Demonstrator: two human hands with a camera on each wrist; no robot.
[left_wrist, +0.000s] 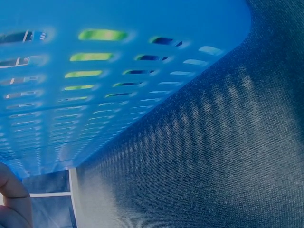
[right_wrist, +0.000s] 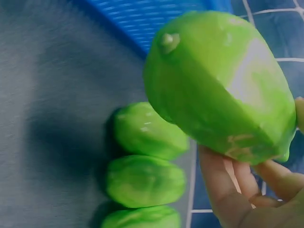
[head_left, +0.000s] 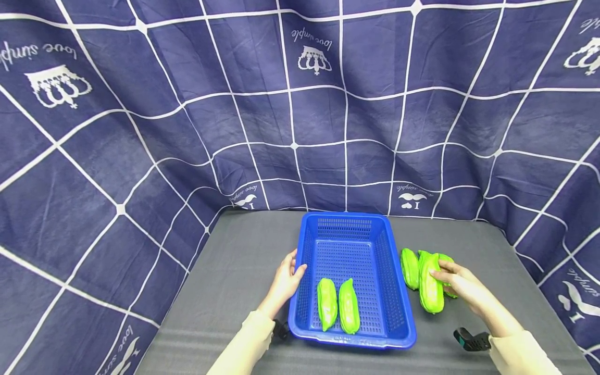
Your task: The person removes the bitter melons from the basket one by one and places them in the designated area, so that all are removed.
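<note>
My right hand (head_left: 452, 281) holds a long, glossy green fruit with ridged sides (right_wrist: 218, 85), thumb on one side and fingers on the other. In the right wrist view it is raised above three similar green fruits (right_wrist: 146, 180), which lie in a row on the table. At the left side of a blue plastic basket (head_left: 400, 307), my left hand (head_left: 287, 278) grips the rim, its thumb over the edge. Two more green fruits, a left one (head_left: 327, 304) and a right one (head_left: 349, 307), lie side by side in the basket's near half.
Grey cloth covers the table (head_left: 225, 260). Behind and at both sides hangs a dark blue curtain (head_left: 253, 120) with white lines. A black strap (head_left: 471, 340) is at the right wrist. The basket's right wall stands between the row of fruits and the basket's inside.
</note>
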